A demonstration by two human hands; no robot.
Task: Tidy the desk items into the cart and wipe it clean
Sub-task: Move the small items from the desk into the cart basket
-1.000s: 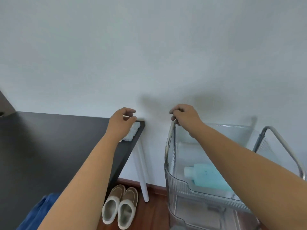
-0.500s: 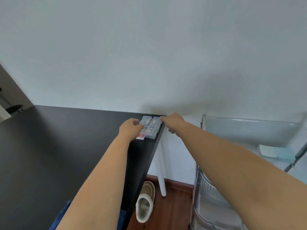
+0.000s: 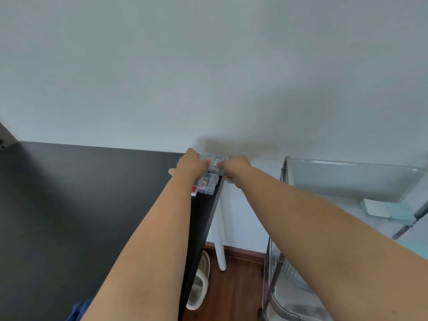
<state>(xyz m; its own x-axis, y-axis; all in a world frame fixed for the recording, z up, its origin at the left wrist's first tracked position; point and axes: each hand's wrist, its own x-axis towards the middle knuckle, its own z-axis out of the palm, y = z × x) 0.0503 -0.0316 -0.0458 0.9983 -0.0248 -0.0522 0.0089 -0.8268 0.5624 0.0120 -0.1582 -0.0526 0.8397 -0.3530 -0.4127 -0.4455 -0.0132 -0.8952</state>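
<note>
Slipper [image 3: 198, 288] sits low center on the floor, clear cart [image 3: 347, 179] at right. Up mid-frame at the black desk [image 3: 69, 205] corner, left hand [image 3: 191, 164] and right hand [image 3: 235, 167] both curl fingers around the small clear boxes [image 3: 209, 185].

No text, label, brand, number or sign can be read anywhere in the frame; the small clear boxes [image 3: 212, 179] at the centre are too blurred to tell.
</note>
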